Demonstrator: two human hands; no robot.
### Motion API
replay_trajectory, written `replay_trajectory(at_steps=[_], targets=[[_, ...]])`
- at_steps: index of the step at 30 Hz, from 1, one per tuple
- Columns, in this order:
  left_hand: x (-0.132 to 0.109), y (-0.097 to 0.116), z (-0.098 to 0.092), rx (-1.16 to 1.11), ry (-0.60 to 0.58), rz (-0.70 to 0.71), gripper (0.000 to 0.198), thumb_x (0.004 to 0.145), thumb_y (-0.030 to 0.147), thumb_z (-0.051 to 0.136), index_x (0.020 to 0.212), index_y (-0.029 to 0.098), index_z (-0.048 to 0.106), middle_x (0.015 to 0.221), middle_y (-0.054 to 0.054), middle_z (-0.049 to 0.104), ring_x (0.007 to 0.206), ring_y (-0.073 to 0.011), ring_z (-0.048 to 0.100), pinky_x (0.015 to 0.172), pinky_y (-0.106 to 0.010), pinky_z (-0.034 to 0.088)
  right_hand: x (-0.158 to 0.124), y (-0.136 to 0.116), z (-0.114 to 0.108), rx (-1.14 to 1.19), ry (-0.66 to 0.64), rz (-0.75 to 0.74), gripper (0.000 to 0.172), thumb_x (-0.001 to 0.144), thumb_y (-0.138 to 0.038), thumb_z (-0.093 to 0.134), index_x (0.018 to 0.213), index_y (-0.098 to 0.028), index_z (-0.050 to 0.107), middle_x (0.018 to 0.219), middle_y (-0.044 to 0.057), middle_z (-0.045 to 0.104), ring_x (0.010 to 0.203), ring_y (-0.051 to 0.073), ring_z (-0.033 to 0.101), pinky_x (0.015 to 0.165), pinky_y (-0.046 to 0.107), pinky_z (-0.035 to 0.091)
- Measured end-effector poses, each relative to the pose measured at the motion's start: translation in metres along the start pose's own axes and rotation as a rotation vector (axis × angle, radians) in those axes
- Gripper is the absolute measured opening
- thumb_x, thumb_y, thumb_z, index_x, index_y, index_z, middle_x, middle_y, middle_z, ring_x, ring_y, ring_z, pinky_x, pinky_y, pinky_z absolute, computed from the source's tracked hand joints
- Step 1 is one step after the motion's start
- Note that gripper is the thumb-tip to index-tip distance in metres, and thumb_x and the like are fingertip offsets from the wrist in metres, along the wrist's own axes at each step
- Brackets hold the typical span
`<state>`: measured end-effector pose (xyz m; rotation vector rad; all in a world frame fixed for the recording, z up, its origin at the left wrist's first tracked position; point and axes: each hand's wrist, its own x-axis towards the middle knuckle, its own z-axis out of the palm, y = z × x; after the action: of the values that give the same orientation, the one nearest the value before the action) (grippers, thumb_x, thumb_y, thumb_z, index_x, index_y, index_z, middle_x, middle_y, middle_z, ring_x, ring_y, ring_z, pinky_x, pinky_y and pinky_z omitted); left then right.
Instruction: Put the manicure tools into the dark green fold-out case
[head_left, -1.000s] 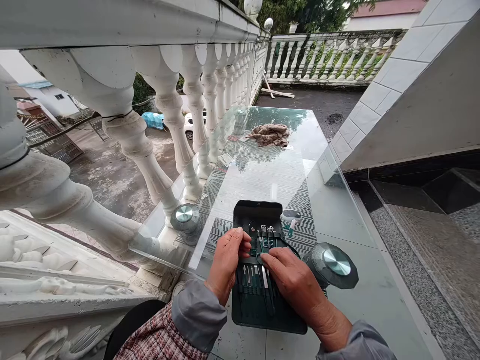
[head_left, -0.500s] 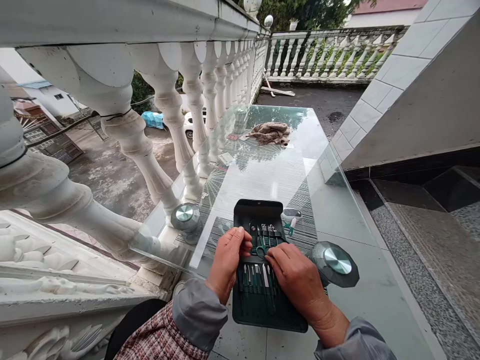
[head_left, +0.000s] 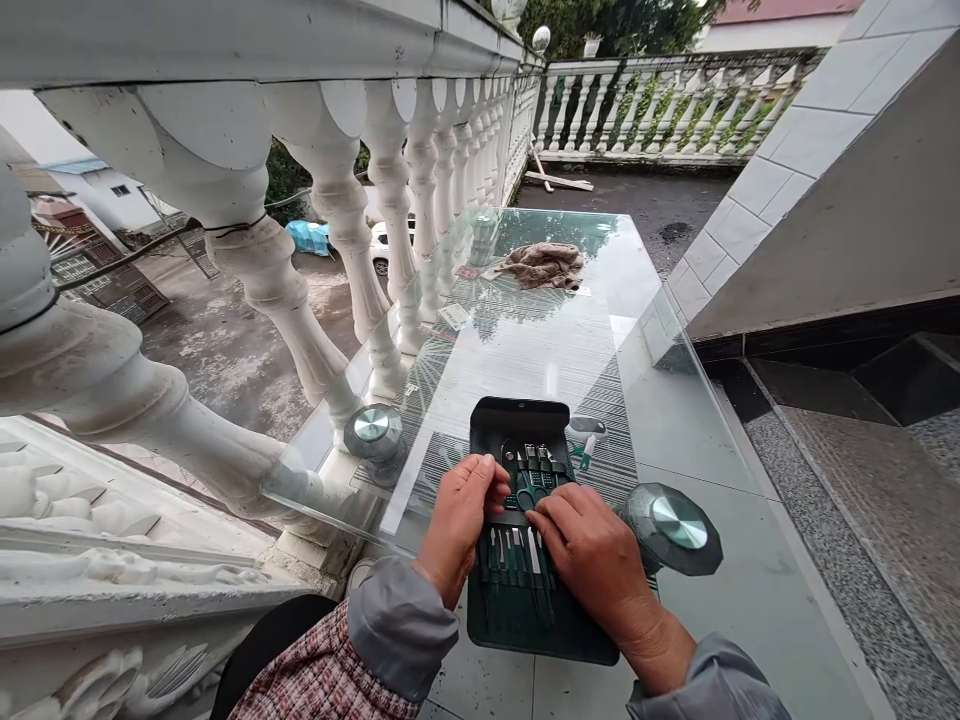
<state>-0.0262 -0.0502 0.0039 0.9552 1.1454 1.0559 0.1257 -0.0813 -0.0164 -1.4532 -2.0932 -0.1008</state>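
Note:
An unfolded dark green manicure case lies at the near end of the glass table. Its upper part holds nail clippers under a strap, and slim metal tools stand in a row in the lower part. Small green-handled scissors lie across the middle. My right hand is closed, thumb and fingertips pinching at the scissors' handle. My left hand is closed at the case's left edge, fingers curled towards the scissors; whether they grip anything is hidden.
The glass table stands on round-topped legs. A green-and-white tool lies right of the case, with a brown cloth farther back. A white balustrade runs along the left; stone steps are at the right.
The scissors have shifted slightly right, and my right fingertips have come a little closer around their handle. My left hand stays in place by the case.

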Motion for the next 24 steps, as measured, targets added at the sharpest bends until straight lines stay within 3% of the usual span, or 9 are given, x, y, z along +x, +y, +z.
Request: replay_trajectory(at_steps=[3,6,10,20,24], targets=[[-0.002,0.004,0.001,0.284,-0.071,0.108,0.027,0.088,0.034,0.042,0.075,0.016,0.058,0.072,-0.002,0.058,0.071,-0.0141,0.055,0.063,-0.024,0.042,0.002,0.010,-0.005,0.092,0.091,0.081,0.013,0.087,-0.024,0.048,0.080,-0.018,0.058,0.080,0.004,0.059,0.080,0.017,0.051,0.073,0.030,0.039],[-0.007,0.004,0.003,0.741,-0.139,0.367,0.020,0.088,0.025,0.045,0.082,0.018,0.062,0.084,-0.002,0.063,0.082,-0.0168,0.055,0.075,-0.029,0.043,0.002,0.021,-0.007,0.129,0.171,0.179,0.015,0.088,-0.023,0.045,0.092,-0.018,0.058,0.087,0.005,0.061,0.086,0.018,0.052,0.079,0.033,0.041],[-0.012,-0.003,0.007,1.138,-0.230,0.665,0.015,0.089,0.018,0.046,0.092,0.018,0.061,0.091,-0.002,0.064,0.086,-0.0167,0.054,0.081,-0.031,0.044,0.001,0.027,-0.004,0.140,0.140,0.210,0.019,0.089,-0.023,0.041,0.093,-0.018,0.059,0.090,0.006,0.062,0.089,0.019,0.052,0.082,0.036,0.041],[-0.013,-0.022,0.009,1.503,-0.282,0.980,0.015,0.088,0.011,0.041,0.085,0.013,0.056,0.076,-0.005,0.060,0.075,-0.0181,0.057,0.071,-0.030,0.049,-0.003,0.024,0.007,0.014,0.034,0.180,0.030,0.088,-0.018,0.036,0.101,-0.016,0.063,0.101,0.011,0.060,0.100,0.023,0.049,0.086,0.039,0.042],[-0.016,-0.034,0.008,1.594,-0.186,1.193,0.020,0.087,0.011,0.039,0.096,0.008,0.056,0.087,-0.011,0.062,0.084,-0.0208,0.059,0.074,-0.032,0.048,-0.004,0.025,0.011,-0.002,0.009,0.164,0.033,0.088,-0.017,0.035,0.103,-0.017,0.064,0.107,0.012,0.059,0.105,0.024,0.047,0.087,0.042,0.042]])
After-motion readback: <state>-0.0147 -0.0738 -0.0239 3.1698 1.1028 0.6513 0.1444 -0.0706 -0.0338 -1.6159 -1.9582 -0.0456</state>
